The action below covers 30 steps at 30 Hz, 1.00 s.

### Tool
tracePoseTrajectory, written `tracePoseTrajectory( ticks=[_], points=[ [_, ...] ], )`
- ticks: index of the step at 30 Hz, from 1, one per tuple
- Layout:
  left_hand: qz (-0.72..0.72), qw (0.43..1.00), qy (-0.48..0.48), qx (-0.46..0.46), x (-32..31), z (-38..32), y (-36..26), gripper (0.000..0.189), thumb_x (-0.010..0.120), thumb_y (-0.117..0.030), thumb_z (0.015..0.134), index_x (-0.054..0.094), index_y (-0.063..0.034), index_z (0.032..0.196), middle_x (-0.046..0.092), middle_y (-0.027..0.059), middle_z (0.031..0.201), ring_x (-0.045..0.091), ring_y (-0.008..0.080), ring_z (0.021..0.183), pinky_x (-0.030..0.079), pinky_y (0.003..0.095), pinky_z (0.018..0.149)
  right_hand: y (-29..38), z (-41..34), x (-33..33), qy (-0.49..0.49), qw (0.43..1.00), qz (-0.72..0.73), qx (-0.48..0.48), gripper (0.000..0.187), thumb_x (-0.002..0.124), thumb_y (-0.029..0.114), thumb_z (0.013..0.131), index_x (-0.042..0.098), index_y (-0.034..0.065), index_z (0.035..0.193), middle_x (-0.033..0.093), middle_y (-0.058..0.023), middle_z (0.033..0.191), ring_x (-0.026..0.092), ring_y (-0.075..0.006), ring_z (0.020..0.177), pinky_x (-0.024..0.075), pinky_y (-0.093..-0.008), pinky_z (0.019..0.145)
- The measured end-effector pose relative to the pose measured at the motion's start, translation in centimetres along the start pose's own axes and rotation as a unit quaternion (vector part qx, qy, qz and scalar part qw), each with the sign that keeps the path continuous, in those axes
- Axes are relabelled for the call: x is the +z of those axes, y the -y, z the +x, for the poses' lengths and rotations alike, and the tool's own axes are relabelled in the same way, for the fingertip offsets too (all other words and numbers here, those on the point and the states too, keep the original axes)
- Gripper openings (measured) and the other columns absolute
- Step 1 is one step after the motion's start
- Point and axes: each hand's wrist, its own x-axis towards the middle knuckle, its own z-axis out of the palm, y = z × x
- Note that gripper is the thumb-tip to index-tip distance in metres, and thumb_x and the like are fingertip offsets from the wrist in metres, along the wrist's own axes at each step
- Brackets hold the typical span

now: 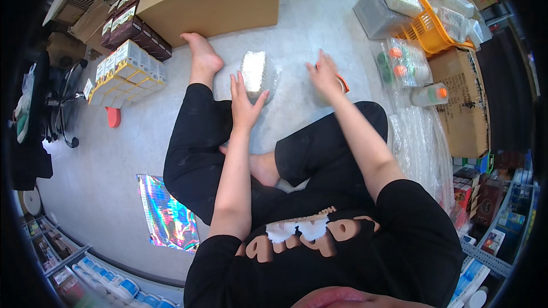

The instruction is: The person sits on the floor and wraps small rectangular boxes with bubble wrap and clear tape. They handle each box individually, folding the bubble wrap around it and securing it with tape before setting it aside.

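A small package in bubble wrap (253, 70) lies on the grey floor before me, its top shining in the light. My left hand (246, 107) is at its near end, thumb and fingers spread; whether the skin touches the wrap is hard to see. To the right, my right hand (324, 78) is blurred over an orange-edged packing tape dispenser (343, 84). The hand and wrist hide most of that dispenser, so a grip on it cannot be made out.
A large cardboard box (214, 6) stands ahead. Stacked small cartons (128, 72) are at left, near a shiny holographic mailer (169, 214). At right are an orange basket (421, 30) of wrapped packages, wrapped bottles (402, 64) and a bubble wrap pile (417, 149).
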Motion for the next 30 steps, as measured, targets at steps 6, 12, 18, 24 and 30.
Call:
tracePoseTrajectory(
  ticks=[6, 12, 18, 24, 30],
  points=[
    [-0.029, 0.992, -0.021, -0.118, 0.9, -0.2, 0.4, 0.095, 0.080, -0.036, 0.083, 0.028, 0.0011, 0.153, 0.038, 0.0302, 0.150, 0.043, 0.0421, 0.137, 0.041, 0.0439, 0.109, 9.2, -8.8, 11.3, -0.001, 0.924, 0.358, -0.130, 0.074, 0.048, 0.041, 0.104, 0.021, -0.0040, 0.156, 0.011, -0.0274, 0.164, 0.011, -0.0397, 0.153, 0.0120, -0.0470, 0.123],
    [-0.464, 0.727, -0.187, -0.471, 1.6, -4.4, -1.9, 0.094, 0.072, -0.039, 0.090, 0.015, -0.0051, 0.157, 0.029, 0.0197, 0.157, 0.035, 0.0328, 0.143, 0.042, 0.0467, 0.106, 7.0, -8.7, 9.9, 0.066, 0.989, 0.084, -0.105, 0.075, 0.051, 0.049, 0.100, 0.025, 0.0116, 0.159, 0.012, -0.0291, 0.164, 0.011, -0.0397, 0.154, 0.0074, -0.0653, 0.117],
    [-0.440, 0.707, 0.030, -0.553, -0.4, -12.2, -11.2, 0.090, 0.069, -0.027, 0.093, 0.011, -0.0088, 0.158, 0.014, 0.0146, 0.164, 0.021, 0.0334, 0.150, 0.022, 0.0494, 0.119, 2.0, -6.4, 3.2, -0.048, 0.987, 0.139, 0.056, 0.085, 0.069, 0.042, 0.088, 0.032, 0.0022, 0.154, 0.025, -0.0318, 0.158, 0.024, -0.0411, 0.149, 0.0220, -0.0535, 0.119],
    [-0.288, 0.904, 0.007, -0.315, -2.9, -3.4, -3.5, 0.081, 0.071, -0.019, 0.093, 0.024, 0.0000, 0.156, 0.029, 0.0218, 0.160, 0.030, 0.0334, 0.147, 0.024, 0.0421, 0.120, 1.0, -9.1, 4.5, 0.120, 0.885, 0.367, 0.259, 0.082, 0.070, 0.037, 0.090, 0.033, -0.0036, 0.151, 0.036, -0.0243, 0.155, 0.036, -0.0329, 0.144, 0.0344, -0.0413, 0.114],
    [-0.249, 0.882, 0.163, -0.365, -1.7, 1.2, 0.8, 0.088, 0.077, -0.035, 0.088, 0.032, 0.0038, 0.152, 0.037, 0.0257, 0.155, 0.041, 0.0341, 0.140, 0.037, 0.0395, 0.111, 3.5, -8.2, 6.3, 0.152, 0.894, 0.398, 0.141, 0.084, 0.072, 0.034, 0.091, 0.030, -0.0029, 0.153, 0.044, -0.0227, 0.151, 0.043, -0.0331, 0.139, 0.0380, -0.0413, 0.111]
  ],
)
